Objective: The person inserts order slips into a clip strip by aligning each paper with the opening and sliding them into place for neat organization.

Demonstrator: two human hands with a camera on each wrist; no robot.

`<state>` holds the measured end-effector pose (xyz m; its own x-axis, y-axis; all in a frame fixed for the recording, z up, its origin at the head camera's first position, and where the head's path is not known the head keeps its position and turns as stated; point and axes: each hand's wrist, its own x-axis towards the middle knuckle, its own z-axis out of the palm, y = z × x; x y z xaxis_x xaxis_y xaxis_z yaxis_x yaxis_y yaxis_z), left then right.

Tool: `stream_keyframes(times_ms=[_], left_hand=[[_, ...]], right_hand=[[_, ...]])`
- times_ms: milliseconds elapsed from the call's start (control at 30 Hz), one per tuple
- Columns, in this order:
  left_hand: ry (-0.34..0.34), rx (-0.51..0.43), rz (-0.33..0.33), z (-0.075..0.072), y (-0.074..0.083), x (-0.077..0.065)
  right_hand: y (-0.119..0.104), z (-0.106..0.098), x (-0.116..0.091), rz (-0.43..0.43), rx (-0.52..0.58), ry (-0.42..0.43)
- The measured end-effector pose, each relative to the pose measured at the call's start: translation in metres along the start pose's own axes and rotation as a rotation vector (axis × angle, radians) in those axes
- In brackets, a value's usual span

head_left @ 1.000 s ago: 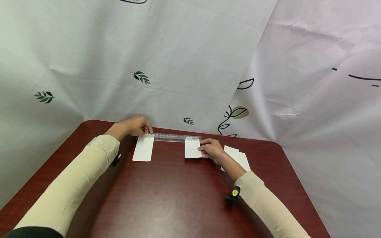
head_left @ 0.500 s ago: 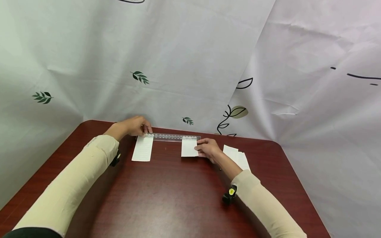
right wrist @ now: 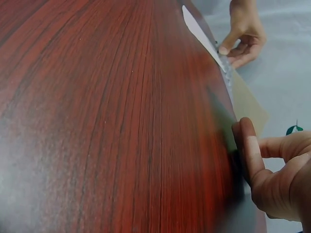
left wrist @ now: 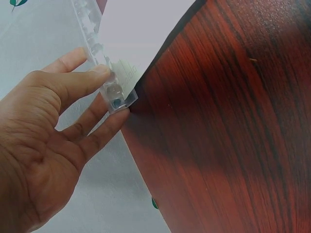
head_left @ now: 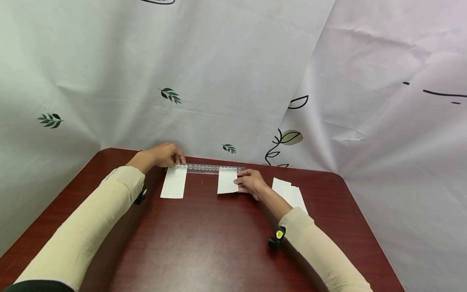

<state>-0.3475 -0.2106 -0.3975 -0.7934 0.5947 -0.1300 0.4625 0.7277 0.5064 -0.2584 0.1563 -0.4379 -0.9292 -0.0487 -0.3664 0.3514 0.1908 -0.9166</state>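
Observation:
Along the table's far edge lies a clear plastic ticket rail with a row of round balls inside. My left hand grips its left end, thumb on the ball side and fingers behind. A long white paper slip hangs from that end, beside the thumb. Toward the rail's right end, a shorter white slip has its top edge at the rail. Its right side is pinched by my right hand. In the right wrist view this slip looks beige, close to the fingertips.
Several loose white slips lie overlapping on the red-brown table, partly hidden by the right forearm. A pale printed cloth hangs right behind the table's far edge.
My right hand has slid left with the short slip along the rail, away from its right end. The left hand keeps its grip at the left end.

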Motion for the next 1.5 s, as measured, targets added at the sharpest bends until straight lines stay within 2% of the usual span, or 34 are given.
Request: stream_keyframes(times_ms=[600,1500], left_hand=[[0.001,0.022,0.022,0.000,-0.001,0.001],[0.004,-0.003,-0.002,-0.001,-0.001,-0.001]], right_hand=[[-0.002,0.014,0.003,0.005,0.062,-0.022],[-0.011,0.040,0.008,0.016,0.074,-0.041]])
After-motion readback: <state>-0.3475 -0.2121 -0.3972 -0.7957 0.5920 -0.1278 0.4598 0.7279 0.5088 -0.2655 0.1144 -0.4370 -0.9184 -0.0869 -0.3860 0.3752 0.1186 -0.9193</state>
